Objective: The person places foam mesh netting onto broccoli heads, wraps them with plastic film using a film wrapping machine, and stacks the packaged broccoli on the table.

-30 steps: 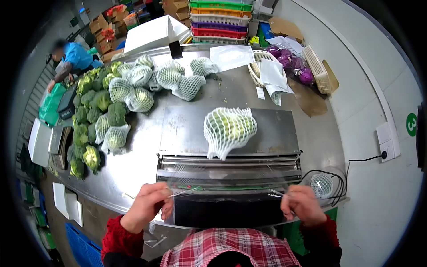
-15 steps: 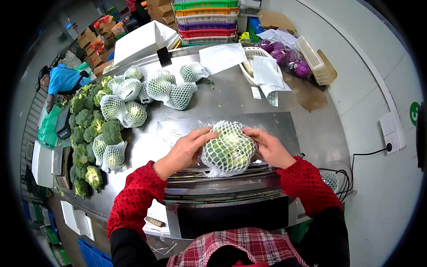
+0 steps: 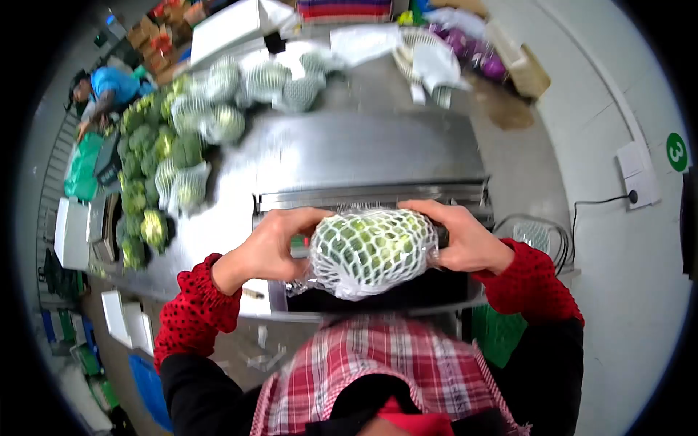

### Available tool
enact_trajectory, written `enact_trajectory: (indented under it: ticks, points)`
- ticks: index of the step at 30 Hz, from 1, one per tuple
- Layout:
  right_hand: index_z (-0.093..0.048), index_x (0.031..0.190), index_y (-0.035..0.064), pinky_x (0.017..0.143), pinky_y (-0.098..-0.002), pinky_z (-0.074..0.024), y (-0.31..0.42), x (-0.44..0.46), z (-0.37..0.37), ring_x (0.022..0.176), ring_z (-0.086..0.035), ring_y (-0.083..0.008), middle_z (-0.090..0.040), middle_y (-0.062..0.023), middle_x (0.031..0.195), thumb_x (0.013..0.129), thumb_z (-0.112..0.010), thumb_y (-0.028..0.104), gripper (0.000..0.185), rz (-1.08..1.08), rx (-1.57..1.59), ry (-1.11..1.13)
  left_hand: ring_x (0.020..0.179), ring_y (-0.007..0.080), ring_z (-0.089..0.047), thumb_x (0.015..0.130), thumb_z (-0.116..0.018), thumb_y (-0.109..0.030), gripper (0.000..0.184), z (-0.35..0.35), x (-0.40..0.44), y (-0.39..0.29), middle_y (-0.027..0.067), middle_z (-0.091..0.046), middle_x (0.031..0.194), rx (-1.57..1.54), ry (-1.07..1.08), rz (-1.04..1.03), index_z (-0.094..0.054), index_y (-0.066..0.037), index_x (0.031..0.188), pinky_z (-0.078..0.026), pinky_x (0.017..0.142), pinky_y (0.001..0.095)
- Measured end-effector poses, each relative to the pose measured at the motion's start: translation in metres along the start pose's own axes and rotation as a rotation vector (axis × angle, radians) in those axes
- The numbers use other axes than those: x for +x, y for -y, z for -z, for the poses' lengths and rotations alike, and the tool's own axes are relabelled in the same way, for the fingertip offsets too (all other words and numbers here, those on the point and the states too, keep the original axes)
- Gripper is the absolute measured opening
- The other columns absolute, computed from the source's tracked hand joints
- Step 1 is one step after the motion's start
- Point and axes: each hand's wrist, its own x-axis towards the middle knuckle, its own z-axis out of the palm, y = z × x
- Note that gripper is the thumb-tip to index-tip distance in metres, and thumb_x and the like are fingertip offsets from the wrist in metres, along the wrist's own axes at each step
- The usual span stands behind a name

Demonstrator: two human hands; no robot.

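Between my two hands is a broccoli bundle [image 3: 372, 253] in a white foam net, with clear plastic film around it. My left hand [image 3: 285, 243] grips its left side, thumb low and fingers over the top edge. On the right side my right hand [image 3: 465, 236] holds it the same way. The bundle is lifted in front of the wrapping machine [image 3: 378, 190], near my apron. Loose film bunches by my left thumb. The fingertips behind the bundle are partly hidden.
Bare broccoli heads [image 3: 142, 163] pile up on the left of the metal table [image 3: 233, 171], beside several netted ones [image 3: 218, 120]. A white basket [image 3: 414, 54] and purple cabbages [image 3: 476, 54] are at the back right. A cable [image 3: 600, 201] runs to the wall socket. Another person [image 3: 109, 91] works far left.
Both hands have lifted the netted broccoli off the machine's plate, drawn it toward my body and tilted it. The camera view has tipped further down.
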Motion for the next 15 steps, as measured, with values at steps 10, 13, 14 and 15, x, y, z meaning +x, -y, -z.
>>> enact_trajectory:
  ticks: [10, 13, 14, 15]
  points:
    - [-0.039, 0.137, -0.007, 0.09, -0.0316, -0.0494, -0.038, -0.101, -0.106, 0.105, -0.059, -0.0176, -0.059, -0.013, 0.122, 0.094, -0.056, 0.005, 0.048, -0.366, 0.707, -0.386, 0.097, 0.0322, -0.063, 0.095, -0.055, -0.027, 0.04, -0.135, -0.11, 0.052, 0.022, -0.059, 0.118, -1.405, -0.407, 0.497, -0.053, 0.005, 0.119, -0.053, 0.081, 0.0403]
    - [-0.06, 0.113, -0.0041, 0.068, -0.0261, -0.0526, -0.083, -0.105, -0.141, 0.077, -0.064, -0.0135, -0.066, -0.0111, 0.091, 0.094, -0.054, 0.001, 0.021, -0.221, 0.108, -0.624, 0.075, 0.0226, -0.065, 0.099, -0.05, -0.023, 0.027, -0.165, -0.112, 0.039, 0.017, -0.063, 0.096, -1.088, -0.685, 0.507, -0.056, 0.002, 0.093, -0.055, 0.065, 0.0346]
    - [-0.063, 0.105, -0.004, 0.061, -0.0253, -0.0521, -0.089, -0.1, -0.14, 0.069, -0.064, -0.0126, -0.067, -0.0099, 0.081, 0.095, -0.053, 0.002, 0.016, -0.232, -0.091, -0.676, 0.066, 0.0201, -0.064, 0.1, -0.048, -0.024, 0.03, -0.171, -0.113, 0.039, 0.0144, -0.064, 0.086, -1.027, -0.801, 0.528, -0.054, 0.0, 0.085, -0.055, 0.058, 0.033]
    - [-0.062, 0.098, -0.0049, 0.053, -0.0236, -0.0492, -0.095, -0.095, -0.141, 0.059, -0.061, -0.011, -0.065, -0.0069, 0.071, 0.096, -0.051, 0.004, 0.014, -0.235, 0.196, -0.83, 0.057, 0.0181, -0.06, 0.101, -0.046, -0.026, 0.032, -0.169, -0.118, 0.039, 0.0108, -0.06, 0.075, -0.957, -0.867, 0.533, -0.051, -0.002, 0.08, -0.051, 0.051, 0.0311]
